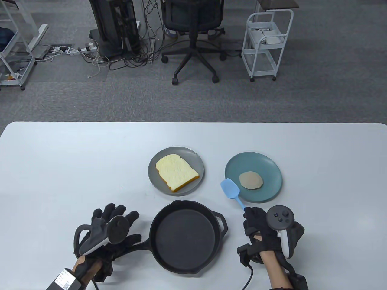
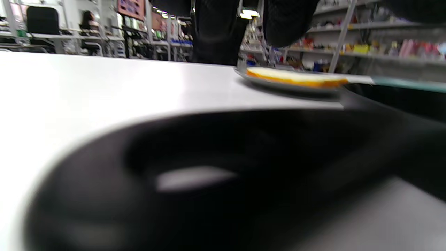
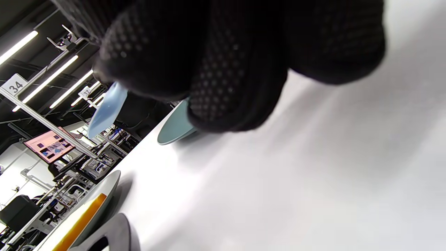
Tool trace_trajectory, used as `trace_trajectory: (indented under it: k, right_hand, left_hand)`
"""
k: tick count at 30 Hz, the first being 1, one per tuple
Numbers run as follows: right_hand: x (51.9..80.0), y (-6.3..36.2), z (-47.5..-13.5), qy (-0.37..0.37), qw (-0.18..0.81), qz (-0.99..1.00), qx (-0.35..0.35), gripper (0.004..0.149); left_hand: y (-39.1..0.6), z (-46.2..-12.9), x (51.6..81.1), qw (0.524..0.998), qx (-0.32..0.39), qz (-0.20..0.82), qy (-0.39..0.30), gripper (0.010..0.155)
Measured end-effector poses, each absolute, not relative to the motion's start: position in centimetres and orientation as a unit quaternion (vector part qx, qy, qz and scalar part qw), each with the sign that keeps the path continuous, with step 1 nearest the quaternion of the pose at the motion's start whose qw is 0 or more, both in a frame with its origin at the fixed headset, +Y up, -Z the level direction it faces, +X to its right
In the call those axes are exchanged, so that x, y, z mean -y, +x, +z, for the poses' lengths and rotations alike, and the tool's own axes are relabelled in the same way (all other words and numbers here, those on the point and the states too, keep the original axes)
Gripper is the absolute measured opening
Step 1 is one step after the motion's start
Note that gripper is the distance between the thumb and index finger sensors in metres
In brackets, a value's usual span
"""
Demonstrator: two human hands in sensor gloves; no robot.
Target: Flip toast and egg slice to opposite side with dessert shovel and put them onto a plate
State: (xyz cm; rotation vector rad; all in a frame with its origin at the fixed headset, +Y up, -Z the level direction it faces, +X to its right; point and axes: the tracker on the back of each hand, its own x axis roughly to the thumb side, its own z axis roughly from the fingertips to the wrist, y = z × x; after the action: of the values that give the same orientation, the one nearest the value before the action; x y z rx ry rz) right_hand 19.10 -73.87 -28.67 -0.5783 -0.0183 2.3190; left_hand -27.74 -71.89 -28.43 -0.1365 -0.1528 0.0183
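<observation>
1. The left hand (image 1: 112, 228) lies near the table's (image 1: 60, 157) front edge, fingers spread, beside the skillet (image 1: 184, 235) handle.
2. Toast (image 1: 176, 175) sits on the grey plate (image 1: 157, 181), mid-table.
3. The right hand (image 1: 261, 226) grips the blue dessert shovel (image 1: 231, 190), fingers curled round its handle.
4. The egg slice (image 1: 251, 180) lies on the teal plate (image 1: 269, 169).

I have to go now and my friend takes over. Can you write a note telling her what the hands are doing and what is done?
Right hand grips the blue dessert shovel by its handle, blade up near the teal plate.
Left hand rests open by the skillet handle, fingers straight.
Toast lies on the grey plate; egg slice lies on the teal plate.
The skillet holds nothing.
Done: both foods sit on plates.
Left: I cannot tell whether each was flipped; otherwise only putting the shovel down.
</observation>
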Motion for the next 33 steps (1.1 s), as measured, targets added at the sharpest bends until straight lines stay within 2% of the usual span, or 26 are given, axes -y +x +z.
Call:
trace_trajectory:
  k: [4,10,21,24,30,33]
  right_hand:
    - [74.3,19.2,-29.2,-0.238,0.368,0.899,0.002,0.050]
    - [74.7,19.8,-30.9,-0.279,0.329,0.902,0.017,0.050]
    - [77.3,20.1,-34.2,-0.358,0.353,0.861,-0.072,0.051]
    - [76.9,20.1,-34.6,-0.358,0.330,0.868,-0.099,0.052]
    - [74.8,19.0,-34.3,-0.332,0.198,0.920,-0.057,0.059]
    - [74.3,18.4,-34.0,-0.313,0.142,0.937,-0.065,0.065]
  left_hand:
    - [-30.0,-29.3,72.0,0.995,0.045,0.057,-0.073,0.091]
    - [-31.3,-29.8,72.1,0.995,0.017,0.059,-0.077,0.093]
    - [-31.7,-30.0,72.1,0.993,0.014,0.074,-0.092,0.092]
    - [-31.5,-30.0,72.2,0.993,0.021,0.071,-0.094,0.092]
    - [-31.0,-29.9,72.2,0.993,0.032,0.057,-0.095,0.094]
    - [-30.9,-29.8,72.1,0.993,0.036,0.057,-0.095,0.096]
